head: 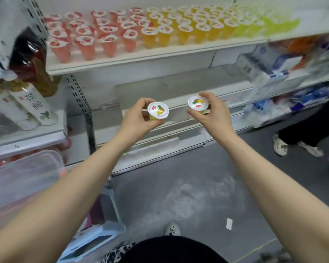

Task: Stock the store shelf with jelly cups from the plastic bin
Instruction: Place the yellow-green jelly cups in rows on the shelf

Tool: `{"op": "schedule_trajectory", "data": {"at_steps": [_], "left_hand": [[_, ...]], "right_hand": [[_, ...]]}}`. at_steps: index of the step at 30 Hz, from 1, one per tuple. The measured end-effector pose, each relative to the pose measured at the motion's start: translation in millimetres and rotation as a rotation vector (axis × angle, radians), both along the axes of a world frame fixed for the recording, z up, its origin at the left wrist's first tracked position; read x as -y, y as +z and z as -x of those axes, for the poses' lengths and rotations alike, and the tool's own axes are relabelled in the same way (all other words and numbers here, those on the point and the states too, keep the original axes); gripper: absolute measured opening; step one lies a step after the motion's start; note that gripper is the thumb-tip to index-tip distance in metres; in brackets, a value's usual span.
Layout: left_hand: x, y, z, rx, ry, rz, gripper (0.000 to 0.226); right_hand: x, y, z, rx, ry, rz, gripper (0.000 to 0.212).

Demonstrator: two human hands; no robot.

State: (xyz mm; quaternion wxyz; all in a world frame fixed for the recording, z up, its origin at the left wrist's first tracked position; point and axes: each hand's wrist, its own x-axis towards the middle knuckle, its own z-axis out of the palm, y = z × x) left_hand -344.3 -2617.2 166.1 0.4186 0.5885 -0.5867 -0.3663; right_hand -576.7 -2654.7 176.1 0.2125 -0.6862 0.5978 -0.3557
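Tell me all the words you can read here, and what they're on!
None can be quoted for sure.
White bottle: two big dark Chinese characters, tilted, too blurred to read.
Left cup lid: red oval logo, too small.
Right cup lid: red oval logo, too small.
Shelf cups: lid print blurred.
Blue boxes: print blurred.

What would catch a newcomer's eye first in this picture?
In the centre, the left hand grips a first jelly cup and the right hand a second jelly cup, both with fruit-printed lids. Above them, the upper shelf carries tight rows of pink cups, orange cups and blurred yellow-green cups. A clear plastic bin sits at lower left.
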Motion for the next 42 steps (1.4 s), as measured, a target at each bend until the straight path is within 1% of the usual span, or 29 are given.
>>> {"op": "schedule_trajectory", "data": {"at_steps": [4, 10, 18, 23, 27, 30, 33, 37, 40, 42], "left_hand": [[42.1, 6.2, 66.4, -0.019, -0.059, 0.024, 0.047], [97.0, 13.3, 145.5, -0.039, -0.158, 0.038, 0.048], [185.5, 30.6, 235.0, -0.046, -0.251, 0.093, 0.046], [260.0, 51.5, 289.6, -0.036, -0.304, 0.168, 0.042], [323.2, 73.6, 331.7, -0.049, -0.283, 0.246, 0.042], [364.6, 88.8, 358.4, -0.031, -0.288, 0.298, 0.042], [400.0, 99.6, 380.9, -0.011, -0.271, 0.298, 0.043], [448.7, 109.7, 406.6, 0.014, -0.233, 0.304, 0.051], [483.6, 119.3, 424.9, 0.025, -0.181, 0.304, 0.057], [507.6, 124.3, 438.2, 0.025, -0.141, 0.312, 0.054]], "right_hand": [[28.1, 11.5, 66.6, 0.014, -0.042, 0.014, 0.056], [62.7, 12.8, 144.8, 0.027, -0.122, 0.028, 0.047], [127.4, 18.2, 224.8, 0.067, -0.213, 0.049, 0.039], [193.3, 37.2, 271.7, 0.086, -0.245, 0.119, 0.036], [251.6, 56.9, 307.5, 0.069, -0.273, 0.194, 0.035], [292.8, 65.9, 334.4, 0.069, -0.283, 0.211, 0.037], [327.4, 74.4, 357.9, 0.077, -0.288, 0.237, 0.036], [378.3, 85.1, 390.4, 0.092, -0.298, 0.261, 0.036], [425.9, 90.3, 420.7, 0.074, -0.294, 0.322, 0.038], [459.7, 95.0, 443.3, 0.044, -0.293, 0.352, 0.038]]}}
